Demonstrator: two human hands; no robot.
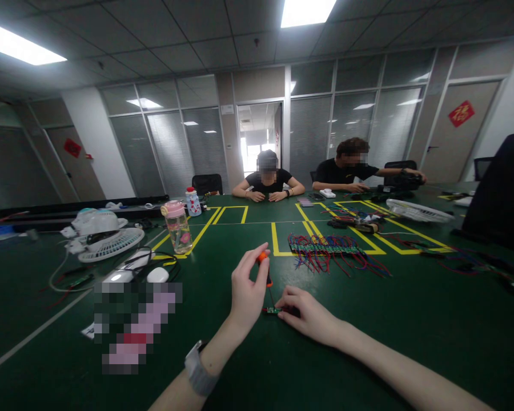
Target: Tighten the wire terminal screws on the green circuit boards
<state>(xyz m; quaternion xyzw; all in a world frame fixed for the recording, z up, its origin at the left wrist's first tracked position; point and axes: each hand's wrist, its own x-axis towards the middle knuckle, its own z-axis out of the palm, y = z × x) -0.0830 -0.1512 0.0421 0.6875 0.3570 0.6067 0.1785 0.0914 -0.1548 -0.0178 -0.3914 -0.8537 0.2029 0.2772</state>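
Near the middle of the green table, my left hand grips an orange and black screwdriver by its handle, fingertips around the top. Its thin shaft points down to a small green circuit board lying on the table. My right hand pinches the board's right end between thumb and fingers. A short red wire shows at the board's left end. Where exactly the screwdriver tip meets the board is too small to tell.
Beyond my hands lies a row of green boards with red and blue wires. A pink-lidded bottle, a white fan and cables stand left. Two people sit across the table. A black monitor is at right.
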